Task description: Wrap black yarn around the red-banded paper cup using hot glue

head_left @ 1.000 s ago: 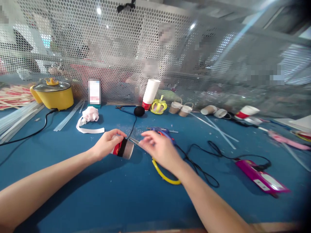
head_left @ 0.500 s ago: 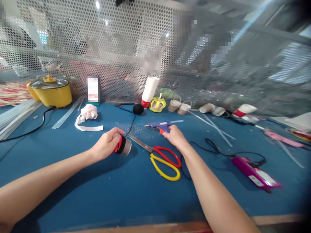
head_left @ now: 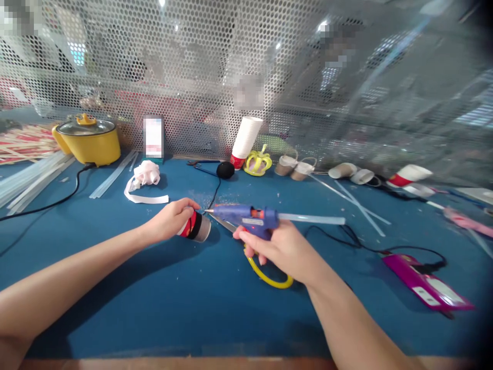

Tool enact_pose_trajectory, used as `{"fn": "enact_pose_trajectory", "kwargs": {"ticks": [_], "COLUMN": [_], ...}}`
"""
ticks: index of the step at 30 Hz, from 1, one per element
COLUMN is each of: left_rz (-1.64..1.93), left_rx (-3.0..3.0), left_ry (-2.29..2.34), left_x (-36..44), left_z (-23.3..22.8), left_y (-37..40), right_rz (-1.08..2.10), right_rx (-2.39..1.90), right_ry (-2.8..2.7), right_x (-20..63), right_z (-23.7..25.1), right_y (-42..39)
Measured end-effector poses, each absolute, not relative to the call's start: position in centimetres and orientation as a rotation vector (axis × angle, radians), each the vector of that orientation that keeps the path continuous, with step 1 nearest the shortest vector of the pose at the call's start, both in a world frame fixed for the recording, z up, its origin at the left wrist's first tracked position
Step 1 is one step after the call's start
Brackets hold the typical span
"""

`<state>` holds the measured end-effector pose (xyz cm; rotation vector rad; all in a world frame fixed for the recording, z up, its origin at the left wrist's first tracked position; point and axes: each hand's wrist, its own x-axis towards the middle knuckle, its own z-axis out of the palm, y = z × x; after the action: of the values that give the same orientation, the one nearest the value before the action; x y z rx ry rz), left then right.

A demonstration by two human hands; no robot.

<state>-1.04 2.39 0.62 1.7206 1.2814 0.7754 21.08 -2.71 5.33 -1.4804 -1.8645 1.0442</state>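
Note:
My left hand (head_left: 171,221) is closed round a small red and white paper cup (head_left: 187,226) lying tilted, with a black band of cord about it and a grey-brown end facing right. Black cord runs from near it to a black ball (head_left: 225,170). My right hand (head_left: 281,246) grips a blue glue gun (head_left: 241,215), a clear glue stick (head_left: 311,219) jutting from its back. The gun's nozzle points left, just above and right of the cup; whether they touch I cannot tell. Under the right hand lie scissors (head_left: 269,277), partly hidden, one yellow handle showing.
At the back stand a yellow pot (head_left: 92,146), a phone (head_left: 153,136), stacked paper cups (head_left: 246,139) and a yellow crown-shaped piece (head_left: 257,163). White ribbon (head_left: 146,174) lies left. Glue sticks (head_left: 111,174) are scattered about. A purple power strip (head_left: 419,282) with cables sits right.
My right hand has lifted the glue gun off the table and brought it nearer, toward the cup. My left hand still holds the cup in about the same place. The view has shifted slightly.

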Motion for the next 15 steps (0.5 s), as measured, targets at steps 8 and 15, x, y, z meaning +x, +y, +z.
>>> {"fn": "enact_pose_trajectory", "kwargs": {"ticks": [8, 15], "left_rz": [0.766, 0.723], "left_rx": [1.698, 1.725], "left_ry": [1.292, 1.346], "left_x": [-0.6, -0.6], "left_z": [0.6, 0.9], "left_y": [2.3, 2.4], "right_rz": [0.63, 0.411], "right_rx": [-1.46, -1.417], "right_ry": [-2.211, -2.359], "right_x": [20.1, 19.7], "right_z": [3.9, 4.3], "right_y": [-3.2, -3.6]}}
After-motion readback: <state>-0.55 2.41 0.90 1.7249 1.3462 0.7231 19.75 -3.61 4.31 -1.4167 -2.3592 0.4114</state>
